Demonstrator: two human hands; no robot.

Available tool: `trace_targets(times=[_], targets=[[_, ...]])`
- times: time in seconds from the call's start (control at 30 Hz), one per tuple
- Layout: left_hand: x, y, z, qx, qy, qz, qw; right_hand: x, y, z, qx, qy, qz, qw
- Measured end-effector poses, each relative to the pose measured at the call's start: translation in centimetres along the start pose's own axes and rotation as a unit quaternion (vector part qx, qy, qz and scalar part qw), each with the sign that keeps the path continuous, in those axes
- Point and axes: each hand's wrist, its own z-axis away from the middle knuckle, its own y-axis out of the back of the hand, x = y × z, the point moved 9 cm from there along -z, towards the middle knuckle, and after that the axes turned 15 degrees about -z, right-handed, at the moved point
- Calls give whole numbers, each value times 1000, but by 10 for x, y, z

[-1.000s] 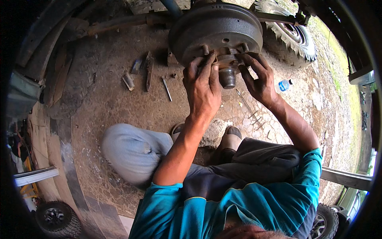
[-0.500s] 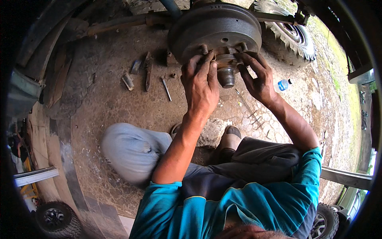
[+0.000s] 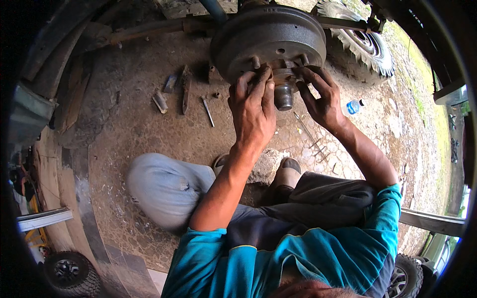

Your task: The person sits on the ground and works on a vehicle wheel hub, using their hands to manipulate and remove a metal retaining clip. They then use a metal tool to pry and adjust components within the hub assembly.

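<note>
Brake drum (image 3: 268, 42): upper middle, above the ground, its broad face toward the person; its top edge runs close to the picture's rim, and its joint with the axle beam (image 3: 154, 31) behind is hidden
Hub (image 3: 284, 98): a dark metal cylinder jutting from the drum's face toward the person, between the two hands; the fingers cover parts of its flange
Studs (image 3: 256, 62): one shows just above the left fingers, another above the right; any lower ones are hidden
Left hand (image 3: 252, 107): at the hub's left side, fingers bent, thumb and forefinger drawn close together; whether a small part sits between them cannot be told
Right hand (image 3: 323, 97): at the hub's right side, fingers curled toward the flange, thumb lower and apart; fingertips are too dark to tell contact or grip
Ground: a silver rod (image 3: 208, 112), a dark flat bar (image 3: 186, 91) and a small dark piece of unclear kind lie left of the hands; a bottle (image 3: 354, 106) lies to the right
Feet: the right sandal (image 3: 288, 172) shows; the left foot is mostly behind the forearm
Upper right: a large tyre (image 3: 358, 37), partly hidden by the drum and a bar
</note>
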Motion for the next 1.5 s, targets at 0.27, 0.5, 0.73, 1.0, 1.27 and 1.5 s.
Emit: trace_targets(times=[0.27,0.5,0.73,1.0,1.27,1.5], targets=[[-7,-3,-2,18,0,13,1000,3,0,-1,3,-4,-6,1000],[-5,-1,0,30,-8,35,999,1,0,2,5,3,6,1000],[-7,1,4,18,-2,32,999,1,-1,1,-5,-10,-5,1000],[-11,1,5,7,8,15,1000,2,0,1,3,-4,-6,1000],[-1,-2,-1,29,-8,18,999,3,0,1,11,4,-6,1000],[1,2,2,29,1,6,1000,0,-1,1,5,3,3,1000]])
